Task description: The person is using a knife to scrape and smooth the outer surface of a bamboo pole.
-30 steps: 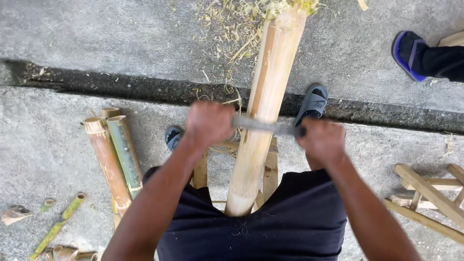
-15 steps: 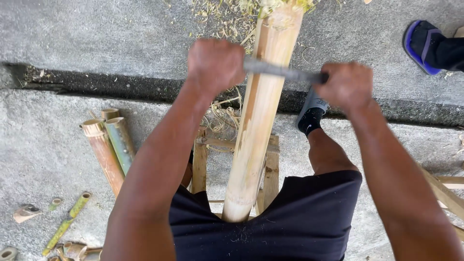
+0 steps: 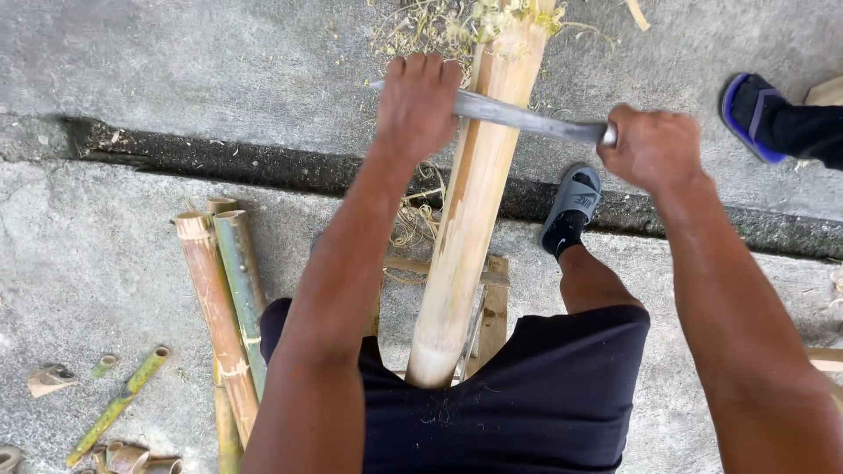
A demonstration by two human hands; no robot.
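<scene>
Left of the pale bamboo pole (image 3: 465, 228) lie 3 cut bamboo lengths (image 3: 224, 298). Left hand (image 3: 416, 104) clenches the metal blade (image 3: 527, 118) laid across the pole; right hand (image 3: 652, 147) grips its handle end, presumably for even two-handed scraping pressure.

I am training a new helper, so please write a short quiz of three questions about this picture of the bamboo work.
1. True or false: both hands grip one long blade laid across the pale bamboo pole.
2. Which hand lies on the far tip end of the blade? A. left hand B. right hand
3. Fill in: the spare bamboo pieces lie on the concrete ground to the person's ____.

Key: 1 true. 2 A. 3 left.
</scene>
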